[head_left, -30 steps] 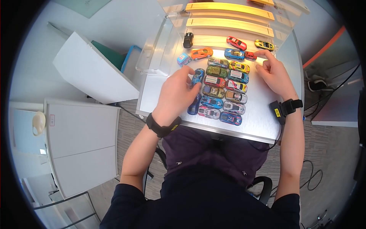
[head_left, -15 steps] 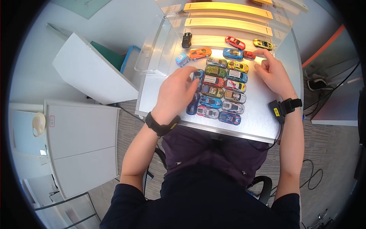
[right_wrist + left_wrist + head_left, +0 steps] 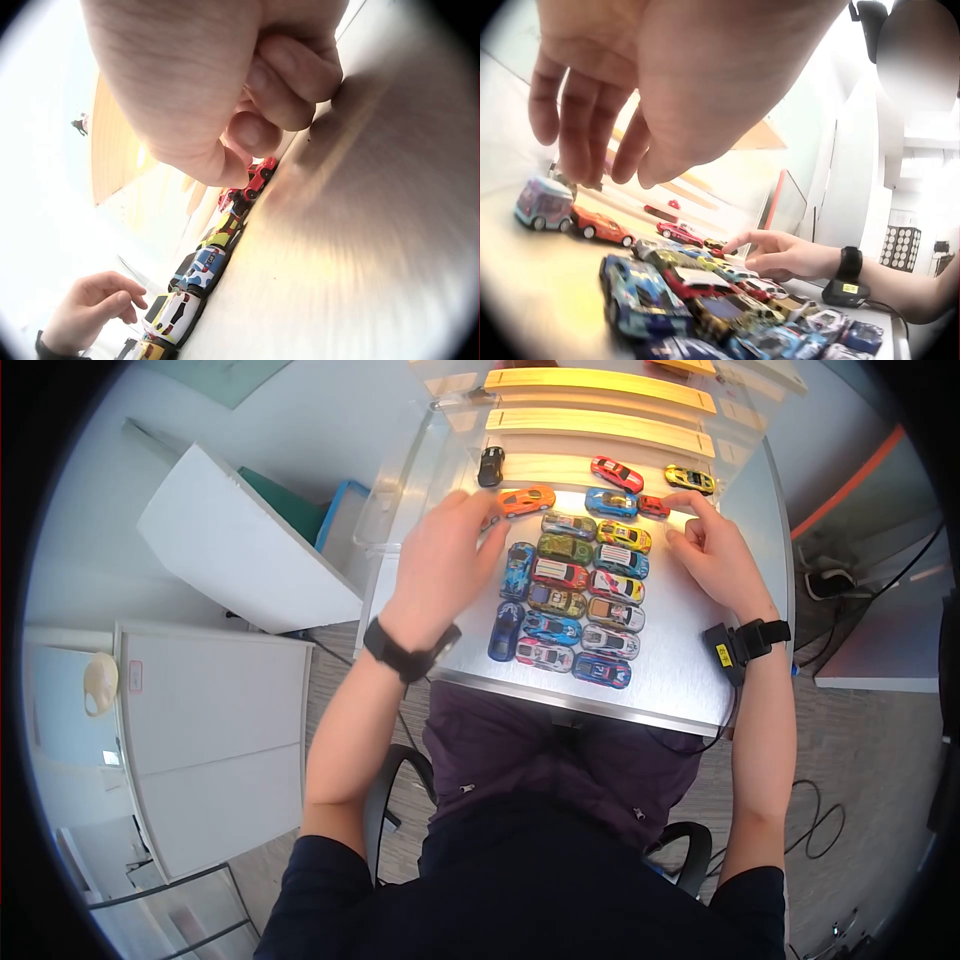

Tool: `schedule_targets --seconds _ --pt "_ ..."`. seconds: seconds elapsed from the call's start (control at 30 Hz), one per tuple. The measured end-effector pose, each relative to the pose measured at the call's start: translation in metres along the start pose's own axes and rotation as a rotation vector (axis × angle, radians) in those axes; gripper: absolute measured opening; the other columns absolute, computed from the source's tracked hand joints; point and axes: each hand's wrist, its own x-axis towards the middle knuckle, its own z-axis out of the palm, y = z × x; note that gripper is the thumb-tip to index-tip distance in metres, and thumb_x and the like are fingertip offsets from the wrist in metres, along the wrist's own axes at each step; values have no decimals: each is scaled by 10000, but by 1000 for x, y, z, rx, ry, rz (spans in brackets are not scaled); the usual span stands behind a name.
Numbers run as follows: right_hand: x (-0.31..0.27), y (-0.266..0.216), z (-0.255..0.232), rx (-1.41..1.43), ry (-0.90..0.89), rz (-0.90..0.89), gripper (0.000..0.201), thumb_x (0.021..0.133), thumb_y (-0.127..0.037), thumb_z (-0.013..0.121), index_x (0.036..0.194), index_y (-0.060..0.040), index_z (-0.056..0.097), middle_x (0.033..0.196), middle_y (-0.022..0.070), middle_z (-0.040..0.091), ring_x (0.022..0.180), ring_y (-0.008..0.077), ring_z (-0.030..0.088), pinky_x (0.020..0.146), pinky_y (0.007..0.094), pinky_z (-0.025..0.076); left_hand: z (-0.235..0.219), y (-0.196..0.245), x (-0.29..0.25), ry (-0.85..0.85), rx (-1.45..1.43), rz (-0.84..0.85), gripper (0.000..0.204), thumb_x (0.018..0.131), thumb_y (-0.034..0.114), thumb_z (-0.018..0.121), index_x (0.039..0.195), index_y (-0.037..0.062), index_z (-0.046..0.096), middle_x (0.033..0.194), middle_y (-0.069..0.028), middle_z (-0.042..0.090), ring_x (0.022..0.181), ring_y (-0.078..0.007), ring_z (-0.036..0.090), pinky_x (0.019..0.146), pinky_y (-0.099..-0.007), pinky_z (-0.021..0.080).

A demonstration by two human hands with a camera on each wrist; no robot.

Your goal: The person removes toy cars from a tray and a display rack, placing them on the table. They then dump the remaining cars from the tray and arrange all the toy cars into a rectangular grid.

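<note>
My left hand point(image 3: 445, 550) is at the left of the toy cars, its fingers pointing down over a small light-blue toy van point(image 3: 543, 204), with a gap between fingertips and roof in the left wrist view. In the head view that hand mostly covers the van. Beside it stands an orange toy car point(image 3: 526, 501). My right hand point(image 3: 715, 550) has its index finger reaching to a small red toy car point(image 3: 654, 506), fingertip right at its end, with the other fingers bent. A light-blue patterned car point(image 3: 517, 570) and a dark blue car point(image 3: 506, 630) stand lengthwise on the left.
Several toy cars point(image 3: 560, 573) stand in two close columns on the metal table point(image 3: 680, 670). A black car point(image 3: 491, 466), a larger red car point(image 3: 617, 473) and a yellow car point(image 3: 690, 479) are at the back, before wooden ramps point(image 3: 600, 432) between clear panels.
My left hand has let go of the light-blue patterned car, now beside the left column, and has moved up and left to the van. The right hand stays by the small red car.
</note>
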Motion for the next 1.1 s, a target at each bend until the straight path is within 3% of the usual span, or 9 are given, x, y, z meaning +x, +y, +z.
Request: schedule_targets --seconds 0.1,0.2,0.3,0.6,0.7,0.93,1.03,1.1 --pt "-2 -1 -1 28 8 17 293 1020 -125 667 1312 -102 650 603 2 435 566 130 426 584 354 361 1 -8 29 -6 103 159 169 980 150 778 1101 45 726 981 -147 712 855 -355 708 751 -440 555" --pt "0 -2 1 49 -5 16 292 1019 -117 671 1309 -103 652 604 -1 437 572 119 425 583 346 358 15 -19 53 -123 71 262 161 971 160 779 1064 49 708 971 -146 698 906 -379 697 783 -463 555" --pt "-1 -2 -1 59 -8 24 291 1016 -114 676 1305 -101 652 605 1 441 574 119 432 583 345 360 32 -27 61 -135 172 295 166 961 154 776 1063 56 688 981 -147 698 931 -380 697 800 -472 562" --pt "-1 -3 -1 13 -2 -12 290 1014 -120 674 1302 -94 642 599 29 462 560 158 463 591 366 378 30 -21 61 -180 99 173 194 961 140 766 1102 54 662 1007 -134 728 971 -355 721 797 -458 575" --pt "-2 -3 -2 -1 -5 -18 297 1015 -128 671 1308 -95 642 597 34 471 557 168 476 592 373 382 27 -22 58 -68 69 223 221 973 168 780 1129 60 667 989 -134 735 913 -337 724 776 -445 576" --pt "-3 -5 -2 -26 4 -29 323 1014 -143 667 1333 -100 645 596 42 506 558 193 502 598 390 396 -10 0 21 -89 -95 18 308 980 178 803 1241 66 684 891 -98 739 782 -227 731 704 -370 569" --pt "-3 -4 -2 -51 4 -23 330 1015 -146 669 1341 -103 645 597 45 519 560 203 514 604 397 405 -13 -4 6 -147 -88 -46 294 969 171 807 1214 55 692 894 -111 737 774 -238 728 705 -373 570" --pt "-2 -4 -1 -58 -2 -14 332 1015 -146 669 1343 -104 645 598 45 523 562 205 519 608 398 409 -10 -5 0 -97 -86 -47 274 963 157 804 1188 48 693 895 -122 732 764 -251 726 697 -378 569"
